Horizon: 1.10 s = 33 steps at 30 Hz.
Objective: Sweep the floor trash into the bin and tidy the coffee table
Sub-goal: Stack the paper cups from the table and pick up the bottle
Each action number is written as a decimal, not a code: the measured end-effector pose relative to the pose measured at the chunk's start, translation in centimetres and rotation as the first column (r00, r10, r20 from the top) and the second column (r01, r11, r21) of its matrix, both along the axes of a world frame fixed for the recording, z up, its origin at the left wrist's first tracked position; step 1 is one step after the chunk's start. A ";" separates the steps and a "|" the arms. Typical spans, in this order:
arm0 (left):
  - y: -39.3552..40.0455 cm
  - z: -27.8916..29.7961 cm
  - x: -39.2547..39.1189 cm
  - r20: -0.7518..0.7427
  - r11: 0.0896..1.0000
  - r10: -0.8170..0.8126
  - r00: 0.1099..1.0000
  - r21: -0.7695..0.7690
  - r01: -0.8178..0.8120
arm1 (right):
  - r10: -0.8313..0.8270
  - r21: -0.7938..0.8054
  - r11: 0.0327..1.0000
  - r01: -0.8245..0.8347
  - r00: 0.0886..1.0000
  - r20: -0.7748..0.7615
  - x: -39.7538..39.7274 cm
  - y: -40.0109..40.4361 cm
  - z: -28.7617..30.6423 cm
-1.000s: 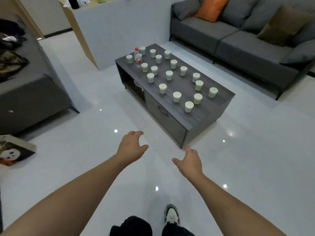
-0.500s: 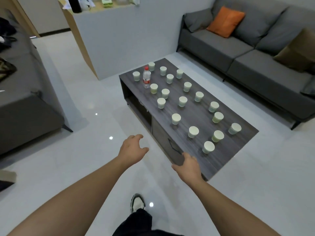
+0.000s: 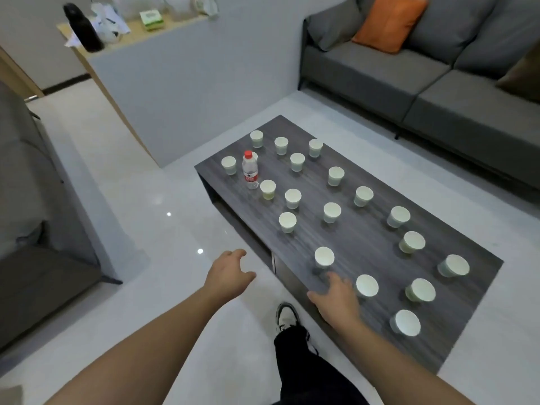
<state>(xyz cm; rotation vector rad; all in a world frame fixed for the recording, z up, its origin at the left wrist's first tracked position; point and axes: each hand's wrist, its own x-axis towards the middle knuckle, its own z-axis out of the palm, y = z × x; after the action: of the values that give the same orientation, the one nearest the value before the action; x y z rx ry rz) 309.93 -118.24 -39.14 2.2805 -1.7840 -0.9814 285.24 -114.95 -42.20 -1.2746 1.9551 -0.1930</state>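
A dark wood coffee table stands in front of me, covered with several white paper cups. One clear water bottle with a red cap stands near the table's far left end. My right hand hovers open over the near edge, between the closest cup and another cup. My left hand is open above the floor, just left of the table's near side. Neither hand holds anything.
A grey sofa with an orange cushion runs behind the table on the right. A second grey sofa sits on the left. A low partition shelf carries a black flask and bags. My shoe is by the table.
I have walked up to the table, which now fills the near right of the view. My right hand has come over its near edge; both hands stay open.
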 end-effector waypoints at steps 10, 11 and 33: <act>-13.8 -3.8 -2.9 0.075 0.980 -0.128 0.989 0.160 0.115 | -0.140 0.208 0.970 0.123 0.988 0.068 -2.0 -12.8 -4.9; -14.6 -4.2 -3.4 0.071 0.977 -0.127 0.989 0.184 0.112 | -0.154 0.238 0.962 0.134 0.986 0.069 -2.2 -13.2 -5.5; -32.2 -22.9 -11.2 0.224 0.603 -0.797 0.560 0.320 0.730 | -0.402 0.310 0.844 0.439 0.898 -0.177 0.9 -21.2 -21.9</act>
<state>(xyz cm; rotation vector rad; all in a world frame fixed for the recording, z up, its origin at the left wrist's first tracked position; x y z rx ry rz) 298.74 -150.46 -62.05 1.7752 -3.1292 -0.8669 286.13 -136.12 -64.11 -0.6277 2.2251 0.0044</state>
